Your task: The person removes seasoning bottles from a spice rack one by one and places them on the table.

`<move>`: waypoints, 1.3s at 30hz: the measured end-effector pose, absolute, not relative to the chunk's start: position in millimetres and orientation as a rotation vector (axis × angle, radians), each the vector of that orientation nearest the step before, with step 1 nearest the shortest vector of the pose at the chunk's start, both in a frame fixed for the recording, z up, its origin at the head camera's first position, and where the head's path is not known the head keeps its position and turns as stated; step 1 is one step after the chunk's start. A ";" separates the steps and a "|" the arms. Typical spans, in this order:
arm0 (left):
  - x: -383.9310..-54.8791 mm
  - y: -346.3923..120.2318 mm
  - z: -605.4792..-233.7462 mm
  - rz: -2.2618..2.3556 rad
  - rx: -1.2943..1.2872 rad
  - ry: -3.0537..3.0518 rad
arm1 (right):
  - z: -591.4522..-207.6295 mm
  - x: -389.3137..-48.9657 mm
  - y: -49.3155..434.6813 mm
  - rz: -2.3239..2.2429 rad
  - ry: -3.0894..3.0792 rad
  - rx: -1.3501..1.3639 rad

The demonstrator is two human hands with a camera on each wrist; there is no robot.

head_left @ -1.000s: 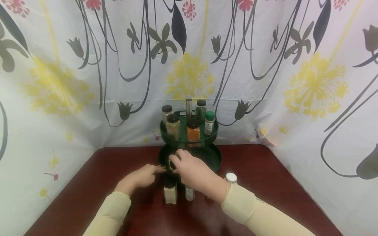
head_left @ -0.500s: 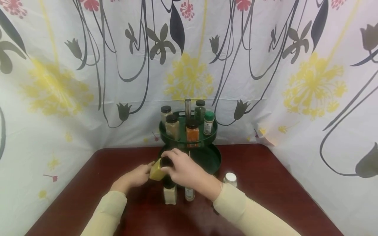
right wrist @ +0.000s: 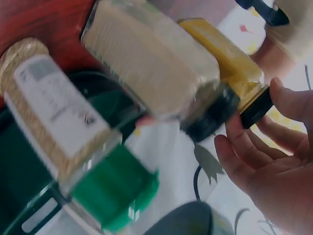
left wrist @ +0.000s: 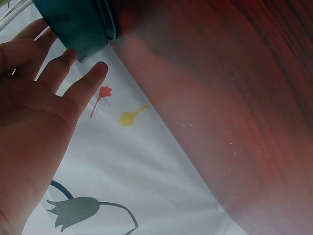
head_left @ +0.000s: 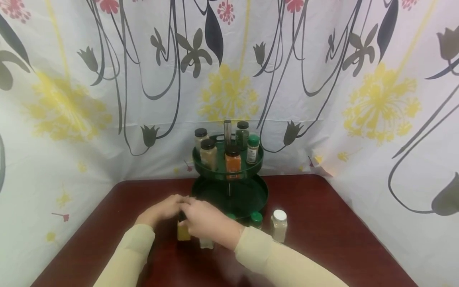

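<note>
My right hand [head_left: 206,219] pinches the black lid of a square jar of yellow spice [head_left: 184,234], upright at the left end of a row of jars in front of the green two-tier turntable [head_left: 247,195]. In the right wrist view, thumb and fingers of the right hand [right wrist: 279,152] close round that lid. Just beside it stands a jar of beige powder [right wrist: 151,58] with a black lid. My left hand [head_left: 163,211] overlaps the right fingertips in the head view. The left wrist view shows the left hand [left wrist: 49,93] with extended fingers near the turntable's green edge [left wrist: 78,29].
On the upper tier [head_left: 211,173] stand several jars, among them an orange one [head_left: 233,162] and a green-lidded shaker [head_left: 252,151]. A white-lidded jar [head_left: 279,227] and a green-capped bottle [head_left: 256,218] stand at front right. A patterned curtain [head_left: 229,48] hangs behind the table.
My right hand has lifted the yellow spice jar off the lower tier, tilted it, and brought it left and forward to upright beside the beige jar. My left hand has shifted slightly left.
</note>
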State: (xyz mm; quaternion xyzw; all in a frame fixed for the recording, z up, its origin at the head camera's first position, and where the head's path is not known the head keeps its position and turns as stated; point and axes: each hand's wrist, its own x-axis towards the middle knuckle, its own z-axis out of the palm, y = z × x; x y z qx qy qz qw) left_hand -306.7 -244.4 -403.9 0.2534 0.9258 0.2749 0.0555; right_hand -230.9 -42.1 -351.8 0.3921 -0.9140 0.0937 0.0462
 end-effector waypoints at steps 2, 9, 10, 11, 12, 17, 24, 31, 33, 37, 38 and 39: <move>-306.9 -245.1 -405.8 0.847 0.817 2.775 | -356.5 -230.1 -48.5 0.258 -2.818 1.219; -306.1 -247.5 -413.1 0.834 0.942 2.767 | -368.1 -225.9 -62.3 0.179 -2.807 1.269; -306.0 -247.9 -413.8 0.837 0.951 2.771 | -368.9 -225.1 -63.4 0.158 -2.791 1.273; -305.7 -248.2 -414.2 0.833 0.956 2.780 | -370.0 -224.7 -64.4 0.140 -2.778 1.277; -305.1 -248.4 -414.2 0.826 0.958 2.794 | -370.5 -224.1 -65.1 0.128 -2.764 1.281; -301.8 -250.3 -411.3 0.841 0.880 2.876 | -373.8 -223.0 -66.5 0.061 -2.687 1.279; -301.5 -247.8 -401.9 0.866 0.841 2.921 | -374.8 -222.2 -64.4 0.020 -2.658 1.226; -297.5 -240.8 -385.1 0.832 0.798 2.999 | -369.1 -221.2 -59.1 -0.049 -2.635 1.239; -295.6 -236.7 -378.7 0.835 0.787 3.026 | -366.1 -221.5 -55.2 -0.051 -2.618 1.238; -289.6 -228.1 -365.5 0.822 0.821 3.141 | -352.9 -222.4 -43.1 0.014 -2.593 1.200; -287.8 -225.9 -362.5 0.823 0.845 3.177 | -347.9 -222.4 -39.0 0.038 -2.591 1.175; -286.3 -223.5 -359.9 0.820 0.872 3.211 | -342.9 -223.5 -34.1 0.071 -2.589 1.157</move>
